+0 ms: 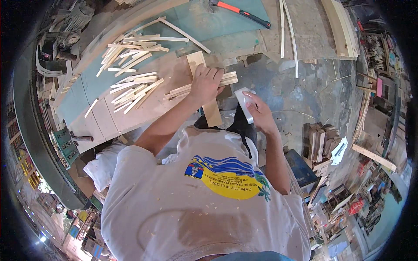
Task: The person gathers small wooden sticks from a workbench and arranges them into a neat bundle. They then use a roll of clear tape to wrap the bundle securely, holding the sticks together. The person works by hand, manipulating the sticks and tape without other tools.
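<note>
My left hand (207, 83) is closed over a small bundle of thin wooden strips (229, 78). The bundle's ends stick out on both sides of the hand. It lies across a flat wooden board (212, 115), which juts from the table edge toward my body. To the right, my right hand (260, 112) grips a flat, pale silvery rectangular piece (243, 103) between thumb and fingers; its exact kind does not show. This piece is held apart from the strips. Many more loose strips (137, 89) lie in a heap left of my left hand.
Further strips (135, 48) spread over the table (93, 122) at the back left. A hammer (244, 14) with an orange and black handle lies at the far side. Long boards (340, 28) rest at the back right; stacked wood offcuts (320, 141) stand on the floor at right.
</note>
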`<state>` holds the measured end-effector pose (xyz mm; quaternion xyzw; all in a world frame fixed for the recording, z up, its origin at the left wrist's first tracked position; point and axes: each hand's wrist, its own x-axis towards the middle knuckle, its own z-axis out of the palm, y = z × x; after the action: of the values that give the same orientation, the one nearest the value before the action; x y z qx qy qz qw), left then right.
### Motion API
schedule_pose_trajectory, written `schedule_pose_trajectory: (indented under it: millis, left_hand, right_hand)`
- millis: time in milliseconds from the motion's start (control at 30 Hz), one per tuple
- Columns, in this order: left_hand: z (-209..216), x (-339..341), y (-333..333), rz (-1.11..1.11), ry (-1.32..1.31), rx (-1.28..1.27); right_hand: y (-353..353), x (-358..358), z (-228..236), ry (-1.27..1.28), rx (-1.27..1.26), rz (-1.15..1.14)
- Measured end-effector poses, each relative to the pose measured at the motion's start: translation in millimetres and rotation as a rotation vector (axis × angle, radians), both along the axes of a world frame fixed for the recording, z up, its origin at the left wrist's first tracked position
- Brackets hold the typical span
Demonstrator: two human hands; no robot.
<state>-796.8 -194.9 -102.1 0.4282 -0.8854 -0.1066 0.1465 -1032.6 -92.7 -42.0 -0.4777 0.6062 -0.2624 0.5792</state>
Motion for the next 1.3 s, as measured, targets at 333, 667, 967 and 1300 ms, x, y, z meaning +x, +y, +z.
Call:
schedule_pose_trajectory:
  millis: [333, 667, 967, 1300]
  left_hand:
    - [34.8, -16.6, 9.0, 0.093, 0.677, 0.826]
    - [47.3, -26.7, -1.1, -0.144, 0.581, 1.021]
    - [29.9, -32.6, -13.1, -0.081, 0.307, 0.525]
    - [32.4, -37.8, -19.4, -0.065, 0.328, 0.348]
  right_hand:
    - [1.6, 6.1, 29.3, 0.044, -0.067, 0.122]
    - [9.6, 9.3, 19.6, 0.091, -0.095, 0.155]
    - [-17.0, 26.1, -40.5, 0.197, 0.039, -0.084]
    - [-29.0, 16.9, -46.3, 0.173, -0.047, -0.055]
